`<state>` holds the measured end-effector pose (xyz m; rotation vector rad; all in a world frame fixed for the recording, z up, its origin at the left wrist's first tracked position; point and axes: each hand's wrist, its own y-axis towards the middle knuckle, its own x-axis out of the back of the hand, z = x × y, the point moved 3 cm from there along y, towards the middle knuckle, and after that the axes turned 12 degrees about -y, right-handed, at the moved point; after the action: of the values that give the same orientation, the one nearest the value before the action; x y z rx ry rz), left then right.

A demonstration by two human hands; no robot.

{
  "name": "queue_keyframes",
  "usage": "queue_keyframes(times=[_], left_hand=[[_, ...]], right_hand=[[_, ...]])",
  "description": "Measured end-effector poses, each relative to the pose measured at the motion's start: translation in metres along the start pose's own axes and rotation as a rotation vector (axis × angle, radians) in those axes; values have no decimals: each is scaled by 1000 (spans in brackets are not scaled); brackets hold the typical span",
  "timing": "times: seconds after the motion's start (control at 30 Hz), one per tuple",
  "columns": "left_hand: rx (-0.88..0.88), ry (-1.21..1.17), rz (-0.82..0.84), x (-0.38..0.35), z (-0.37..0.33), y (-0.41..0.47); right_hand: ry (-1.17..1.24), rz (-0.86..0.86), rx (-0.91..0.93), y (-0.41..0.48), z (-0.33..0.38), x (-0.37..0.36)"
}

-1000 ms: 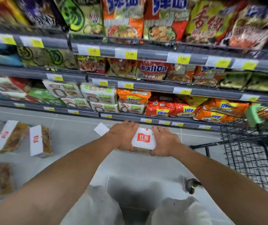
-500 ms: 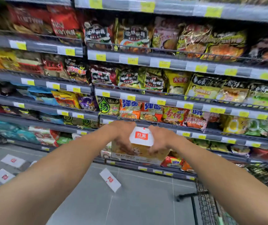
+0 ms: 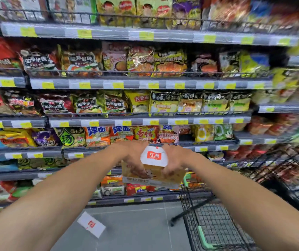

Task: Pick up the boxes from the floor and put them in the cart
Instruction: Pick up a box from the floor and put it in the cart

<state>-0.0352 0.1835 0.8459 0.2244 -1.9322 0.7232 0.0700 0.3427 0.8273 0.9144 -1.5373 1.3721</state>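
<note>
I hold a box [image 3: 154, 165] with a white top, a red logo and a tan printed side up in front of me, at chest height before the shelves. My left hand [image 3: 132, 156] grips its left side and my right hand [image 3: 176, 160] grips its right side. The black wire cart [image 3: 215, 227] with green trim stands low at the right, its basket below and to the right of the box. Another white box [image 3: 91, 226] with a red logo lies on the grey floor below my left arm.
Store shelves [image 3: 145, 122] full of noodle packets and yellow price tags fill the view ahead. Grey tiled floor [image 3: 141, 229] shows between the shelf base and the cart. The right side of the view is blurred.
The box has come up off the floor in both hands and shifted slightly right toward the cart. The view has risen from the floor to the shelves, and the cart has come further into view.
</note>
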Motion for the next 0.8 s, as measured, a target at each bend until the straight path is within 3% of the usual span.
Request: queue_keyframes(times=[0.5,0.8], left_hand=[[-572,226,224,-51,-249,176],[-872,441,350,-117,-306,293]], right_hand=[[216,17,-588,-161,-199,-96],[429,-22,-946,-149,-240,-197]])
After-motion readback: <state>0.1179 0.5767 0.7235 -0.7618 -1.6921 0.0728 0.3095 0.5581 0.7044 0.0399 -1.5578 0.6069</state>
